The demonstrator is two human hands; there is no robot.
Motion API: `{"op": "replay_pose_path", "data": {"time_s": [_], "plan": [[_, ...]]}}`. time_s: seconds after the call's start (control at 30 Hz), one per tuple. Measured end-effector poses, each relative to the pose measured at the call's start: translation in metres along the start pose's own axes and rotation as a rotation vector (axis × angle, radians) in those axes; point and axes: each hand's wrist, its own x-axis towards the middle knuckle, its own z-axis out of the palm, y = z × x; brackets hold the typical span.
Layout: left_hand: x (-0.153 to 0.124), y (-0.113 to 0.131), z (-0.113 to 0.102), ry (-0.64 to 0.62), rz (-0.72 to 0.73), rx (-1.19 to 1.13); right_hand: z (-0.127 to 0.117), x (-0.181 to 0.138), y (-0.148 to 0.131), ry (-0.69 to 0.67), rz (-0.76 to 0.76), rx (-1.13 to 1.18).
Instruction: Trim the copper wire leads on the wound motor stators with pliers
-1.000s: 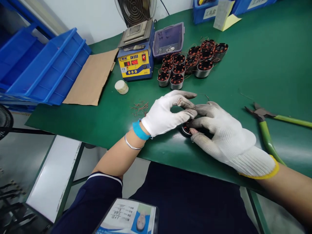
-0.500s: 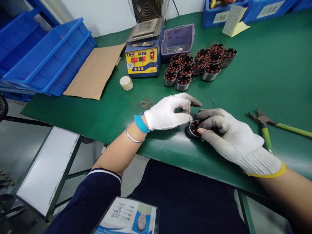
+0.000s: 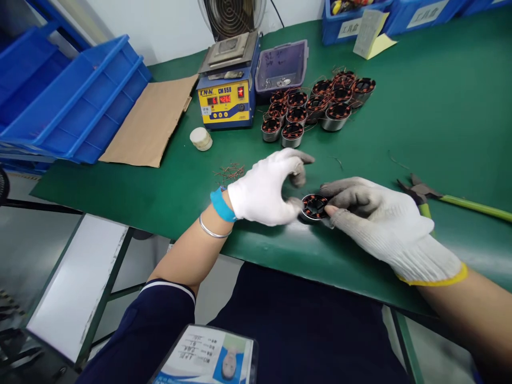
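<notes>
A small motor stator [image 3: 314,208], a round metal ring with a black inside and copper windings, stands on the green table near its front edge. Thumb and fingers of my right hand [image 3: 374,221], in a white knit glove with greyed fingertips, grip its right side. My left hand [image 3: 266,189], gloved too, curves around the stator's left with index finger and thumb apart; the blurred thumb is close to the rim, and whether it touches I cannot tell. Copper wire clippings [image 3: 231,172] lie behind my left wrist. Green-handled cutting pliers [image 3: 420,191] rest beyond my right hand.
Several more stators [image 3: 316,106] with loose copper wires cluster farther back. Behind them stand a yellow-and-blue CM558 unit [image 3: 226,104] and a purple tray [image 3: 282,61]. A pale round block [image 3: 200,138], cardboard [image 3: 152,120] and blue bins [image 3: 80,101] are at the left.
My left hand has spread its thumb away from its fingers, the thumb coming lower beside the stator. The stator's top shows more fully. My right hand keeps its grip; the view has shifted slightly.
</notes>
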Motion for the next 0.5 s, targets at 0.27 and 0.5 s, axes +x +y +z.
{"op": "replay_pose_path", "data": {"time_s": [0.27,0.5], "plan": [[0.004,0.018,0.029,-0.296,-0.141,0.382,-0.021,-0.013,-0.007,0.026,-0.312,-0.355],[0.002,0.015,0.032,-0.183,0.006,0.356,-0.025,-0.024,-0.002,0.172,-0.176,-0.483]]}}
